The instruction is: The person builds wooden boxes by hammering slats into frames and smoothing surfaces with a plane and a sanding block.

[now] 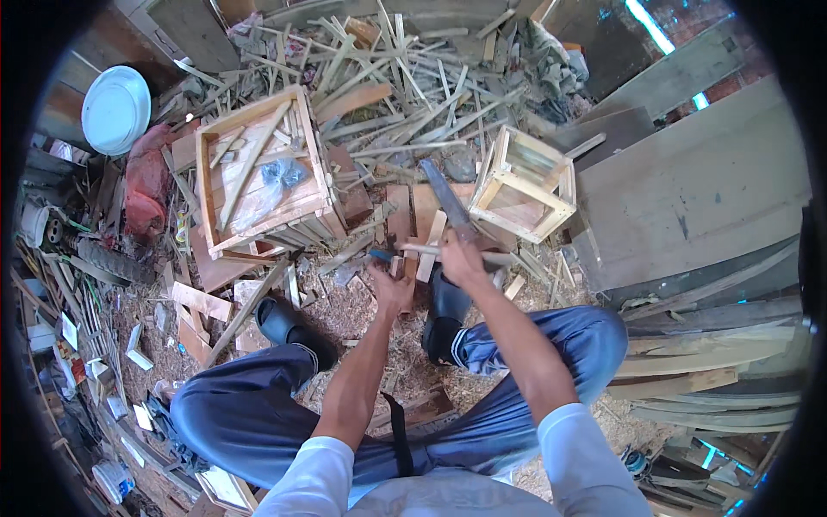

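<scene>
My right hand is closed at the wide end of a handsaw, its grip hidden under my fingers. The blade points away from me and narrows toward its far tip. A thin pale wooden stick runs crosswise between my hands and reappears right of my right hand. On the left, my left hand is closed around a short brown piece of wood, near the stick's left end. A small blue object shows beside its fingers; its kind is unclear. Another pale wood strip slants between the hands.
A wooden crate with strips and a plastic bag stands ahead left. A smaller wooden frame box stands ahead right. Scrap sticks pile up beyond. Boards lean at right. My sandalled feet flank the work on sawdust.
</scene>
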